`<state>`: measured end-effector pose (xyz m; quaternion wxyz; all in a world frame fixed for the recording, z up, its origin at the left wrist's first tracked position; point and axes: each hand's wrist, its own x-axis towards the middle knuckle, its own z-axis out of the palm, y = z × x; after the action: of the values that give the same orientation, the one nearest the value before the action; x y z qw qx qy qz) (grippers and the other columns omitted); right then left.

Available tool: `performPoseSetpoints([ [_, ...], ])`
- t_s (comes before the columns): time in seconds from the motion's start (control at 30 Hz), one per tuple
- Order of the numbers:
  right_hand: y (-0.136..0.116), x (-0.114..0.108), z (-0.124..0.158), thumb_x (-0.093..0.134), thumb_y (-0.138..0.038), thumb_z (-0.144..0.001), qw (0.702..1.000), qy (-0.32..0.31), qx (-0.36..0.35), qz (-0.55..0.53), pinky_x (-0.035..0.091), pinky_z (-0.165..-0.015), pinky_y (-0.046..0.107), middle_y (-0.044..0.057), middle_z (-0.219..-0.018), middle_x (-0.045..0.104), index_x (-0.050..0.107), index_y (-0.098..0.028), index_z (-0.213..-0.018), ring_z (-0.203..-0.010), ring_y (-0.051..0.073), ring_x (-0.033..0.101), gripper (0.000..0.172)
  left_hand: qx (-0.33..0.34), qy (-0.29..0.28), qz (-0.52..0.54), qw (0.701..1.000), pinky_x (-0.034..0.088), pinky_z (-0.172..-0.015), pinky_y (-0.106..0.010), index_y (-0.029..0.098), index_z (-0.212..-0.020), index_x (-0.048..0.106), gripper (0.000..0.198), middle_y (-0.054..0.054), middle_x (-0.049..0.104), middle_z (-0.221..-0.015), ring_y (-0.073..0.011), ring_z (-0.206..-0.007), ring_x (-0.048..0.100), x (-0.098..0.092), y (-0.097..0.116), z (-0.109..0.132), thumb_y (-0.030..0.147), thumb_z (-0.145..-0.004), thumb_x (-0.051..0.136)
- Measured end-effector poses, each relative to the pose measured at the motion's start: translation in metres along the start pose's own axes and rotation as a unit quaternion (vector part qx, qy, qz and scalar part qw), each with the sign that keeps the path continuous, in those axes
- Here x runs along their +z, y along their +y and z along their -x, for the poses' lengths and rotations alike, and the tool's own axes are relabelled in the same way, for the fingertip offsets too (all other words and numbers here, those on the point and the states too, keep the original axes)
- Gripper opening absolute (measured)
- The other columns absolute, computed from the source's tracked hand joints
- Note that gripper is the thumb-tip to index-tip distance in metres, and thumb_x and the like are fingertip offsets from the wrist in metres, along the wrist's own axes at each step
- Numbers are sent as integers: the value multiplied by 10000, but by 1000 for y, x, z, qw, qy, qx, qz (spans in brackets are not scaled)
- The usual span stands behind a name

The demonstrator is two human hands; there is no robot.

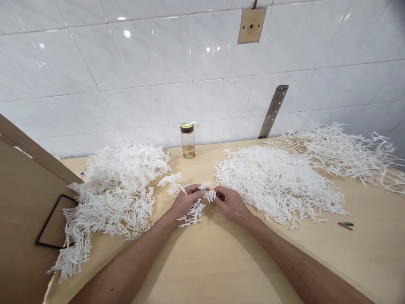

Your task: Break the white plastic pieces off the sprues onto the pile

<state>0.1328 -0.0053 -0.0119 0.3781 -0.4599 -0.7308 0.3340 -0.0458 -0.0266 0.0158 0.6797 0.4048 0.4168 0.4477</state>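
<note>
My left hand (pixel 186 200) is closed around a white branching plastic sprig (pixel 193 213), whose thin twigs stick out above and below the fingers. Beside it on the right, my right hand (pixel 229 202) pinches the tip of a small white twig cluster (pixel 210 195) at the sprig's end. The two hands nearly meet over the table. A large heap of tangled white sprigs (pixel 117 185) lies to the left, and a pile of short white twig pieces (pixel 278 177) spreads to the right of my right hand.
A lidded bottle (pixel 188 143) with some brownish liquid stands near the tiled wall. Longer white branches (pixel 351 152) lie at the far right. Small metal snips (pixel 345 226) rest on the tabletop (pixel 202 270). A brown panel (pixel 28 219) with a black wire handle borders the left; a metal bracket (pixel 274 112) leans at the wall.
</note>
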Motion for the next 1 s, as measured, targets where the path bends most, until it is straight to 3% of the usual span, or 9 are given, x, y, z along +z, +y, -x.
performPoseSetpoints([
  [0.3, -1, 0, 0, 511, -250, -801, 1000, 0, 3, -7, 375, -559, 255, -3, -636, 629, 640, -186, -735, -570, 141, 519, 158, 12, 12, -6, 1000, 252, -387, -211, 147, -993, 717, 425, 53, 513, -539, -49, -374, 403, -5, -2, -3, 428, -691, 819],
  [1.0, 5, 1, -1, 508, -256, -791, 1000, 11, 1, -5, 349, -539, 245, -29, -583, 552, 614, -188, -722, -544, 124, 460, 144, 11, -12, 6, 1000, 259, -388, -208, 139, -974, 718, 428, 45, 531, -539, -54, -383, 433, -6, -4, -5, 414, -669, 836],
])
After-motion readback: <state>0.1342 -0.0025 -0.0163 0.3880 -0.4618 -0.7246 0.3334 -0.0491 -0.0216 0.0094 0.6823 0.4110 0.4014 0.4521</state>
